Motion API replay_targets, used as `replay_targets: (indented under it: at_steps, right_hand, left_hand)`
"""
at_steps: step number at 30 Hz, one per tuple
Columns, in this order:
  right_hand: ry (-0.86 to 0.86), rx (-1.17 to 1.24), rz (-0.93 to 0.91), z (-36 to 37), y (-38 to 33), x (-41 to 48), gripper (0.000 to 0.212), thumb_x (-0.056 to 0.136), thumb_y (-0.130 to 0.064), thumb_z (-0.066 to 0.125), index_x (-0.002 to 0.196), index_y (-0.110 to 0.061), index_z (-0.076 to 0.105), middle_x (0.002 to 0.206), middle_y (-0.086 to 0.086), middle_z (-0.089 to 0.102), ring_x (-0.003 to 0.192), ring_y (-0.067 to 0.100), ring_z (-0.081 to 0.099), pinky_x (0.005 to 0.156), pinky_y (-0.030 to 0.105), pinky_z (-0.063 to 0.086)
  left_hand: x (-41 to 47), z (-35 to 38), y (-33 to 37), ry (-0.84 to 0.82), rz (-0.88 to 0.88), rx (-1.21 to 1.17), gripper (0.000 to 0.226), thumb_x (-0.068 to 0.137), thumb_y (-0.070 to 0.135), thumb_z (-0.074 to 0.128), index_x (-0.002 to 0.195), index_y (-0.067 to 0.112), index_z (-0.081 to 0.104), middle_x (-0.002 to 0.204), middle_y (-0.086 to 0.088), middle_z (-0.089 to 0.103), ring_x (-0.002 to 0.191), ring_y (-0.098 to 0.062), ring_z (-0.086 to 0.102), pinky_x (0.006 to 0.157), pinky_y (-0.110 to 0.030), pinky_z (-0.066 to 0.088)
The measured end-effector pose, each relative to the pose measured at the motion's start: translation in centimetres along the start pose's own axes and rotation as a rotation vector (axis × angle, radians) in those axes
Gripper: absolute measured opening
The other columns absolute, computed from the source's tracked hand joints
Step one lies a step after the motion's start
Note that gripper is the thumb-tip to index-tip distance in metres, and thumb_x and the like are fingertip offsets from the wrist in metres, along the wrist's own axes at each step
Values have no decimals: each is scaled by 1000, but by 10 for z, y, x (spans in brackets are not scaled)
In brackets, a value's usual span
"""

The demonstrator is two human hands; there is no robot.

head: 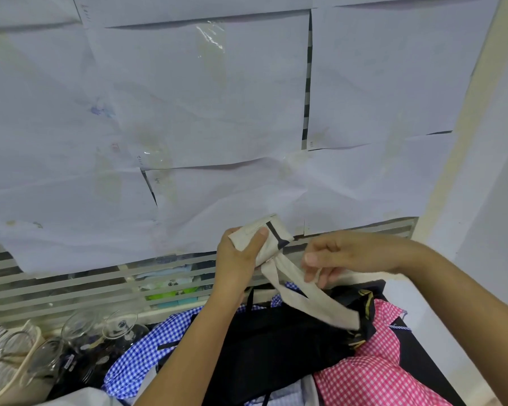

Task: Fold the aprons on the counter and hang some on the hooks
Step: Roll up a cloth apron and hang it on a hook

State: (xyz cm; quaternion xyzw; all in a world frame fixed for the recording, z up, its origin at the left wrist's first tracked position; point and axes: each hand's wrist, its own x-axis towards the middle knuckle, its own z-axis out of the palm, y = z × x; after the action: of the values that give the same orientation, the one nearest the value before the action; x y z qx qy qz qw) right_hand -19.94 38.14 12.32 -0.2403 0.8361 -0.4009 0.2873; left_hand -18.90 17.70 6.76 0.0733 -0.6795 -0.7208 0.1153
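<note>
Two grips closed — left hand [241,259] on folded cream apron [269,253], right hand [340,256] pinching strap [305,303].

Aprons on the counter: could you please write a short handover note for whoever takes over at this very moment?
Left hand: grips the beige apron, folded into a small bundle and held up.
Right hand: pinches its loose strap, which trails down over the pile.
Pile below: black apron, blue gingham apron and pink gingham apron, all crumpled.
Done: beige apron folded, apart from the strap.
Left: deal with the strap, fold the other three, hang some; no hooks in view.
</note>
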Motion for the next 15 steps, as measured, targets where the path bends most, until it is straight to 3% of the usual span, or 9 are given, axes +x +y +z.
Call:
replay_targets:
  at_steps: [2,4,6,8,10,12,15]
  right_hand:
    - [188,54,4,14,10,10,56,69,-56,67,110,-19,60,105,-1,67,86,11,68,83,25,52]
    - [286,25,-35,24,16,19,45,72,-52,72,110,-32,61,108,-11,64,93,4,64,86,22,47]
    - [357,89,-86,32,18,29,33,78,-38,75,108,-28,65,108,-9,67,97,2,64,91,25,46]
    - [431,205,-109,38,19,34,22,82,-24,73,100,-14,68,100,3,71,93,7,66,88,25,48]
    - [457,312,-101,41,22,39,21,83,-20,73,99,-8,66,102,12,70,99,17,66,96,32,49]
    - [426,383,-93,42,23,41,30,83,-22,73,110,-15,62,110,5,68,107,15,63,102,35,45]
    - [309,390,-163,43,19,41,30,86,-18,69,116,-17,63,114,-2,69,111,11,62,101,30,44]
  left_hand:
    - [-1,2,4,13,30,17,25,87,32,67,104,17,57,96,0,63,87,-16,62,66,-23,56]
    - [-3,5,5,-2,35,26,23,88,35,66,101,18,58,93,1,64,82,-13,61,57,-15,50]
    - [-6,9,7,-16,18,23,26,88,37,65,103,16,61,93,1,66,81,-12,62,58,-14,49]
    - [-6,11,9,-22,-15,7,22,89,38,64,99,18,62,90,2,67,78,-10,63,60,-16,50]
    - [-7,11,12,-37,-50,-21,21,89,38,63,97,19,64,90,1,69,78,-11,65,66,-21,51]
    - [-5,10,15,-66,-105,-66,30,88,40,64,102,13,69,95,-6,73,85,-19,69,76,-31,53]
    - [-1,8,17,-96,-154,-68,38,86,42,64,104,10,72,96,-10,74,92,-26,69,84,-39,53]
